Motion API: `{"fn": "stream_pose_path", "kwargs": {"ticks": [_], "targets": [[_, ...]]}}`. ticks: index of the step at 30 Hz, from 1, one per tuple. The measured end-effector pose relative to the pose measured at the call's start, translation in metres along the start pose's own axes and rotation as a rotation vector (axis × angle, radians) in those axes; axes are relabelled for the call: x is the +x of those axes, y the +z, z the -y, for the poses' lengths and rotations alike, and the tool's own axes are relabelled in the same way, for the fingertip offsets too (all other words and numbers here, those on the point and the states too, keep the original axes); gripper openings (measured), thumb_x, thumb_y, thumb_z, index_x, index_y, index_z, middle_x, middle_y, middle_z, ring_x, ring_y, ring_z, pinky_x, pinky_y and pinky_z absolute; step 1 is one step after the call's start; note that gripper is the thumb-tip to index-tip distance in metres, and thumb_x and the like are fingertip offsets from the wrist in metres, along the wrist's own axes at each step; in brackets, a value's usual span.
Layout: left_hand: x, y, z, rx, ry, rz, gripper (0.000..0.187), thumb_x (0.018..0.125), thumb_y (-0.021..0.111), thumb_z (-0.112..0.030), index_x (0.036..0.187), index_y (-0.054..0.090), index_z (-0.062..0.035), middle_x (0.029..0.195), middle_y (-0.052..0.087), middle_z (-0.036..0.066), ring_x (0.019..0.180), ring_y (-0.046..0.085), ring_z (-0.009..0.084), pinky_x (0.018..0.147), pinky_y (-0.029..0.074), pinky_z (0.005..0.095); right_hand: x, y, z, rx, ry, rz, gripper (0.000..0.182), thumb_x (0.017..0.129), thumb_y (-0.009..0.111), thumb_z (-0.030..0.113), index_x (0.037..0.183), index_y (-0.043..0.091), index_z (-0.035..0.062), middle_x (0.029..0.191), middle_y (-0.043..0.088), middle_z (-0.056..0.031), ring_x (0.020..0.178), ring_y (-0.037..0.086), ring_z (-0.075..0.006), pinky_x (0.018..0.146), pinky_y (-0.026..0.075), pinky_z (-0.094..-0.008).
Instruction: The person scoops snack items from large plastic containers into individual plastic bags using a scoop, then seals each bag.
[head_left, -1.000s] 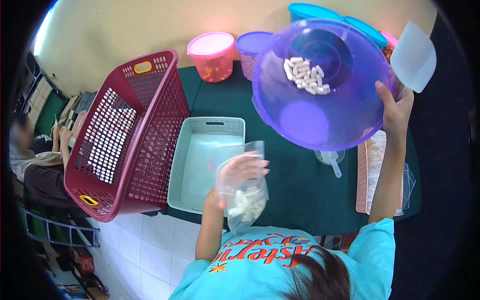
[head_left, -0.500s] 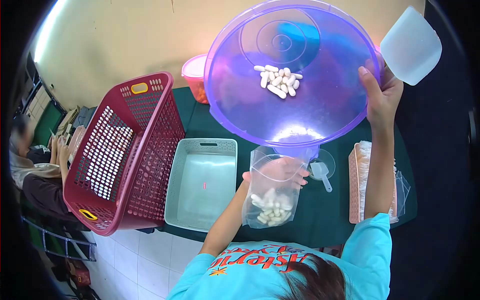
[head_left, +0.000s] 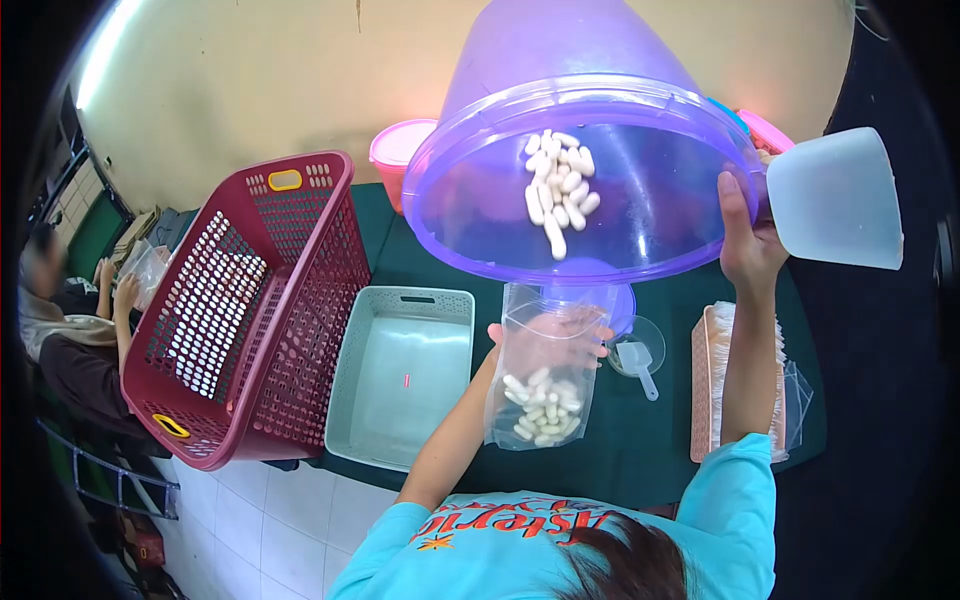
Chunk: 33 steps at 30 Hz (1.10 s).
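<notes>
Clear plastic bag (head_left: pixel 530 360) with pale, capsule-shaped pieces (head_left: pixel 548 412) gathered in its lower part hangs upright at the left hand (head_left: pixel 560 330). That hand is partly open, its fingers behind the plastic toward 3 o'clock and its thumb at the bag's 9 o'clock edge.

The right hand (head_left: pixel 748 240) is closed on the rim of a translucent purple tub (head_left: pixel 570 50) at the tub's 4 o'clock side, thumb laid over the edge. A large white scoop (head_left: pixel 838 200) sticks out beside the same hand; how its handle is gripped cannot be told. The tub lies at 12 o'clock from the bag, tipped with its mouth toward 6 o'clock, and more pale pieces (head_left: pixel 560 190) lie on its inner wall.

From the bag, a small scoop (head_left: pixel 636 358) rests in a round clear dish (head_left: pixel 655 330) at 3 o'clock, with a pink basket (head_left: pixel 702 390) farther out that way. The pale green tray (head_left: pixel 400 380) sits at 9 o'clock on the dark green table (head_left: pixel 640 440), a crimson basket (head_left: pixel 300 330) beyond it, and a pink-lidded container (head_left: pixel 400 150) at 11 o'clock. Another person (head_left: pixel 75 350) is at far 9 o'clock.
</notes>
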<state>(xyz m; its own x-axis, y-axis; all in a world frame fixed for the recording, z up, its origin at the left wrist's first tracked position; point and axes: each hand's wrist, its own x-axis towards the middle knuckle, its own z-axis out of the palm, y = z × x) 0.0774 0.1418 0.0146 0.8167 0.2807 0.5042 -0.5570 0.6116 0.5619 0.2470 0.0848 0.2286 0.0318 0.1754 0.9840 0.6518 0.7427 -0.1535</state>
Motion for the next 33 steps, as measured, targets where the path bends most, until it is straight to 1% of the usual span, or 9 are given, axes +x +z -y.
{"fn": "stream_pose_path", "kwargs": {"ticks": [5, 7, 9, 11, 17, 21, 23, 31, 33], "targets": [[-0.003, -0.006, 0.003, 0.017, 0.002, 0.052, 0.136, 0.032, 0.059, -0.078, 0.130, 0.013, 0.0041, 0.126, 0.029, 0.028, 0.113, 0.037, 0.0391, 0.093, 0.032, 0.0508, -0.004, -0.003, 0.000, 0.007, 0.051, 0.020, 0.006, 0.076, 0.056, 0.001, 0.081, 0.059, -0.0023, 0.068, 0.054, -0.0009, 0.057, 0.047, -0.0080, 0.050, 0.037, -0.0206], [-0.002, -0.004, 0.004, -0.002, 0.056, 0.157, 0.130, 0.036, 0.053, -0.081, 0.133, 0.010, -0.0048, 0.130, 0.026, 0.022, 0.116, 0.036, 0.0353, 0.094, 0.033, 0.0465, -0.007, -0.006, -0.004, -0.083, -0.033, 0.112, 0.016, 0.076, 0.057, -0.001, 0.091, 0.052, -0.0020, 0.082, 0.054, -0.0046, 0.070, 0.051, -0.0098, 0.064, 0.041, -0.0217], [-0.003, -0.010, 0.016, -0.094, 0.111, 0.166, 0.128, 0.038, 0.053, -0.081, 0.134, 0.011, -0.0085, 0.131, 0.024, 0.022, 0.116, 0.035, 0.0355, 0.094, 0.033, 0.0466, -0.007, -0.007, -0.004, -0.093, -0.048, 0.115, 0.016, 0.076, 0.057, -0.001, 0.091, 0.052, -0.0020, 0.081, 0.054, -0.0044, 0.069, 0.050, -0.0096, 0.064, 0.041, -0.0215], [0.001, -0.011, 0.019, -0.206, 0.191, 0.266, 0.132, 0.038, 0.059, -0.078, 0.133, 0.009, -0.0009, 0.131, 0.022, 0.024, 0.116, 0.032, 0.0416, 0.093, 0.031, 0.0522, -0.006, -0.006, -0.004, -0.100, -0.064, 0.119, 0.016, 0.076, 0.057, -0.001, 0.091, 0.052, -0.0020, 0.081, 0.054, -0.0042, 0.069, 0.050, -0.0095, 0.064, 0.040, -0.0212], [-0.006, -0.010, 0.014, -0.078, 0.051, 0.080, 0.135, 0.032, 0.061, -0.077, 0.129, 0.015, 0.0059, 0.125, 0.031, 0.028, 0.111, 0.040, 0.0388, 0.090, 0.035, 0.0519, -0.012, 0.006, -0.021, -0.003, 0.026, -0.003, 0.013, 0.073, 0.060, 0.000, 0.086, 0.058, -0.0031, 0.076, 0.056, -0.0040, 0.067, 0.051, -0.0118, 0.063, 0.041, -0.0240], [-0.010, -0.009, 0.004, 0.026, 0.002, -0.082, 0.135, 0.033, 0.060, -0.078, 0.128, 0.016, 0.0074, 0.123, 0.032, 0.030, 0.109, 0.043, 0.0372, 0.091, 0.036, 0.0488, -0.022, 0.016, -0.039, 0.083, 0.082, 0.029, 0.016, 0.075, 0.058, -0.003, 0.089, 0.052, 0.0001, 0.080, 0.052, 0.0000, 0.069, 0.046, -0.0052, 0.061, 0.037, -0.0170], [-0.012, -0.010, 0.003, 0.024, 0.023, -0.113, 0.134, 0.033, 0.060, -0.077, 0.127, 0.017, 0.0087, 0.121, 0.034, 0.030, 0.108, 0.044, 0.0370, 0.091, 0.037, 0.0472, -0.026, 0.024, -0.043, 0.159, 0.171, -0.121, 0.019, 0.075, 0.058, -0.004, 0.092, 0.050, 0.0001, 0.080, 0.052, -0.0001, 0.069, 0.046, -0.0045, 0.061, 0.037, -0.0167], [-0.017, -0.024, 0.002, 0.031, 0.019, -0.096, 0.134, 0.032, 0.064, -0.074, 0.126, 0.016, 0.0091, 0.121, 0.034, 0.029, 0.108, 0.043, 0.0387, 0.091, 0.037, 0.0469, -0.027, 0.030, -0.070, 0.352, 0.507, -0.093, 0.021, 0.072, 0.055, -0.003, 0.092, 0.051, 0.0003, 0.074, 0.048, 0.0024, 0.061, 0.044, -0.0050, 0.053, 0.035, -0.0162], [-0.025, -0.018, 0.001, 0.069, 0.015, -0.101, 0.133, 0.033, 0.068, -0.071, 0.126, 0.017, 0.0089, 0.120, 0.034, 0.030, 0.108, 0.043, 0.0390, 0.091, 0.036, 0.0471, -0.033, 0.031, -0.081, 0.321, 0.822, -0.134, 0.019, 0.070, 0.054, 0.001, 0.089, 0.052, 0.0018, 0.072, 0.049, 0.0025, 0.061, 0.044, -0.0053, 0.050, 0.035, -0.0170]]}}
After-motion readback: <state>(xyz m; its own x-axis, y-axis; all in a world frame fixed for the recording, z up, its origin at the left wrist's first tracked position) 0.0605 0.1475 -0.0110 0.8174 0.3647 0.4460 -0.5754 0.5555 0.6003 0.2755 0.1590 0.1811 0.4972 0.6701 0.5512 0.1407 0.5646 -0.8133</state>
